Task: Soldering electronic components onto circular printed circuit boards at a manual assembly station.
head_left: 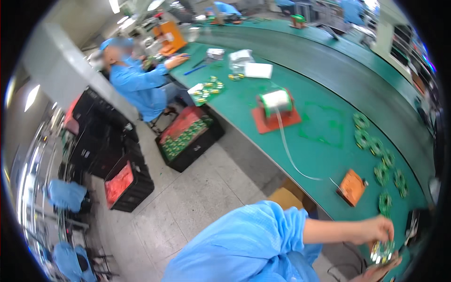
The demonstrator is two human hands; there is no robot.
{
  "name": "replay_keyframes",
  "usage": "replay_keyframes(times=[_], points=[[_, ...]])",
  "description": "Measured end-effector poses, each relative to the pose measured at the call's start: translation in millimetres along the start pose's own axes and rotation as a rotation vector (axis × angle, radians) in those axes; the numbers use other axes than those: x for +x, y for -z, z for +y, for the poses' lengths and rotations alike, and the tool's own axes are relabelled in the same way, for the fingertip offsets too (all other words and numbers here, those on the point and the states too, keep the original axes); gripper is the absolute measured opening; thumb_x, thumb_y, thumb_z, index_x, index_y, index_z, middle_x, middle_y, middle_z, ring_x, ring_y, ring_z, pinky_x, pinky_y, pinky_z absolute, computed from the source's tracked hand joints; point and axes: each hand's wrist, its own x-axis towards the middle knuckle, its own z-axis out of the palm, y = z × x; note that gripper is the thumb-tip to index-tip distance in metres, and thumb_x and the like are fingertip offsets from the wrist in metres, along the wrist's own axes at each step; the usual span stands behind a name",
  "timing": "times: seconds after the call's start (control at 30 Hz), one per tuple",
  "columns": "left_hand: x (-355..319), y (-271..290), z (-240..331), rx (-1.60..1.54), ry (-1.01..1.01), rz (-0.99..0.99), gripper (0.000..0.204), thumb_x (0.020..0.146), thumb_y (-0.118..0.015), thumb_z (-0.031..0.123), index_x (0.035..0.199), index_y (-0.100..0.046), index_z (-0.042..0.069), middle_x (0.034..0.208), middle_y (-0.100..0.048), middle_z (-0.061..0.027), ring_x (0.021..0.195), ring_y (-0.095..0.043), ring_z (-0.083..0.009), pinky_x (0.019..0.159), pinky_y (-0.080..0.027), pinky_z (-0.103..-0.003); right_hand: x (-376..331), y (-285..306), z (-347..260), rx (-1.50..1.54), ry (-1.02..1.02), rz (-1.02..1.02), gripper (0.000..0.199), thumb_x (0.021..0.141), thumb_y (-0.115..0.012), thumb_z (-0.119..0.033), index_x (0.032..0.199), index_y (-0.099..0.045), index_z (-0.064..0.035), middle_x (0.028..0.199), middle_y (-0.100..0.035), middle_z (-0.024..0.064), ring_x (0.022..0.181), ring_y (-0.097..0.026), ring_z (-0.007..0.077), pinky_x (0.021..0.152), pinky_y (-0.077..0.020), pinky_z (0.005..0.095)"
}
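A round green circuit board (383,251) with small parts on it sits between my two hands at the lower right, just over the near edge of the green table (324,160). My left hand (376,229), at the end of a blue sleeve, pinches the board from above. Below it, my right hand (381,269) supports the board; only its fingers show at the picture's edge. Several more round green boards (381,162) lie in a curved row on the table beyond my hands.
An orange block (352,187) lies near my hands, with a clear strip running to it from a white spool (275,101) on a red base. Black crates (188,138) stand on the floor at left. A co-worker in blue (138,82) sits further along the table.
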Motion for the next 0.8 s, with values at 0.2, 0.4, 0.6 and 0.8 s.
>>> replay_keyframes(times=[0.2, 0.4, 0.6, 0.8], points=[[52.5, 43.9, 15.6, 0.681, -0.346, 0.333, 0.021, 0.088, -0.053, 0.005, 0.103, -0.067, 0.002, 0.093, -0.067, -0.0052, 0.086, -0.061, -0.0134, 0.079, -0.05, -0.03, -44.1, -20.3, -15.4, 0.045, 0.164, 0.014, 0.023, 0.097, -0.053, -0.009, 0.119, -0.048, -0.013, 0.093, -0.047, -0.0022, 0.081, -0.048, 0.0075, 0.068, -0.0437, 0.0238], [88.9, 38.8, 4.7, 1.228, -0.156, 0.192, 0.028, 0.084, -0.059, 0.012, 0.108, -0.065, 0.0, 0.101, -0.066, -0.0204, 0.097, -0.061, -0.0339, 0.087, -0.048, -0.04, -45.0, -49.7, 2.0, 0.114, 0.143, 0.039, 0.021, 0.095, -0.057, -0.009, 0.112, -0.05, -0.0178, 0.098, -0.058, 0.0025, 0.082, -0.064, 0.011, 0.065, -0.055, 0.024], [39.2, 37.8, -11.1, 1.731, -0.431, 0.133, 0.058, 0.08, -0.069, 0.024, 0.132, -0.047, 0.009, 0.139, -0.039, -0.0238, 0.128, -0.038, -0.0396, 0.105, -0.033, -0.052, -42.9, -48.5, 2.8, 0.062, 0.193, 0.039, 0.019, 0.096, -0.056, -0.01, 0.112, -0.05, -0.0176, 0.096, -0.058, 0.0021, 0.082, -0.063, 0.0106, 0.065, -0.0543, 0.0238], [29.9, 40.5, -27.6, 1.958, -0.387, 0.144, 0.074, 0.079, -0.071, 0.031, 0.136, -0.037, -0.002, 0.136, -0.044, -0.0215, 0.131, -0.038, -0.034, 0.108, -0.028, -0.051, -29.6, -35.6, -65.0, 0.66, 0.168, -0.239, 0.01, 0.089, -0.058, -0.003, 0.095, -0.054, -0.0086, 0.092, -0.057, 0.001, 0.079, -0.061, 0.0112, 0.067, -0.0535, 0.0287]])
